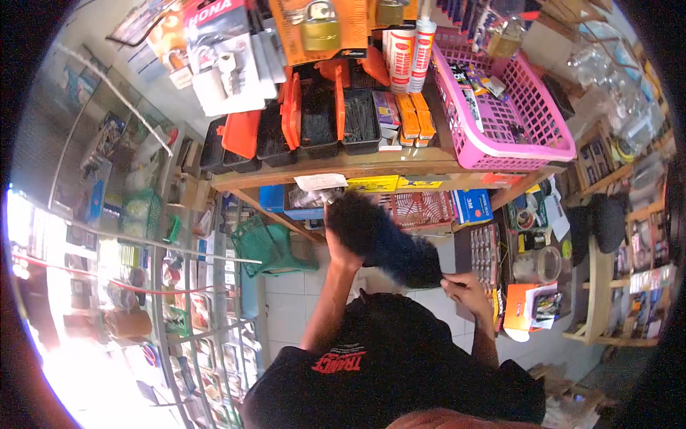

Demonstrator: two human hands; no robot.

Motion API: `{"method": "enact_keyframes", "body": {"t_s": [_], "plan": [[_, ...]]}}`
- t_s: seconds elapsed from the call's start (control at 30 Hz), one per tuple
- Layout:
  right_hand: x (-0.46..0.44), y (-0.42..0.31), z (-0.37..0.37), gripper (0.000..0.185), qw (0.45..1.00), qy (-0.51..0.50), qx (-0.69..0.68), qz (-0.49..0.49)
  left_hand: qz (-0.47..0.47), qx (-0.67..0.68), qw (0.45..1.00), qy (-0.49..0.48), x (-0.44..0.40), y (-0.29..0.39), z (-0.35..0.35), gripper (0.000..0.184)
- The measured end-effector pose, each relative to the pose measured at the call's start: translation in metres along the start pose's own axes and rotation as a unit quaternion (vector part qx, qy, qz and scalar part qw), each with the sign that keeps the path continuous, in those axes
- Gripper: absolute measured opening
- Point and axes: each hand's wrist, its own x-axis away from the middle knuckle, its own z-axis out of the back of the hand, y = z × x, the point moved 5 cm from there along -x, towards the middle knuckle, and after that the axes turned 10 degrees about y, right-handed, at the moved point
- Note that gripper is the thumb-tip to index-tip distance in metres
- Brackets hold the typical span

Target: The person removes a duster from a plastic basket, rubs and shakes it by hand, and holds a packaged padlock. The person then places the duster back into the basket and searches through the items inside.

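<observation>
A dark, fluffy duster (396, 250) stretches between my two hands in front of my chest, below the shelf edge. Its bushy end lies at the left, and part of it is smeared by motion. My left hand (343, 250) holds that bushy end from beneath, with most of its fingers hidden behind the fluff. At the narrower right end, my right hand (466, 289) pinches the duster between thumb and fingers.
Ahead, a wooden shelf (400, 163) carries black bins with orange lids (241, 134) and a pink basket (514, 154). Packaged padlocks (320, 28) hang above. A green plastic stool (268, 247) stands left, near a glass-fronted cabinet (143, 214). Stocked shelves (643, 272) line the right.
</observation>
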Motion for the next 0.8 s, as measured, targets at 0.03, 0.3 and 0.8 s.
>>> {"method": "enact_keyframes", "body": {"t_s": [0.03, 0.3, 0.8], "plan": [[-0.002, 0.000, 0.002, 0.014, 1.000, 0.022, -0.010, -0.001, 0.003, -0.002, 0.999, -0.035, 0.000, -0.002, 0.001, 0.062], [-0.007, 0.011, -0.003, 0.015, 0.999, -0.014, -0.047, 0.015, -0.002, 0.026, 1.000, -0.012, 0.011, 0.006, -0.016, 0.067], [0.008, -0.005, 0.000, 0.020, 0.998, 0.053, 0.019, 0.038, -0.023, 0.010, 1.000, -0.017, 0.025, 0.005, -0.008, 0.067]]}}
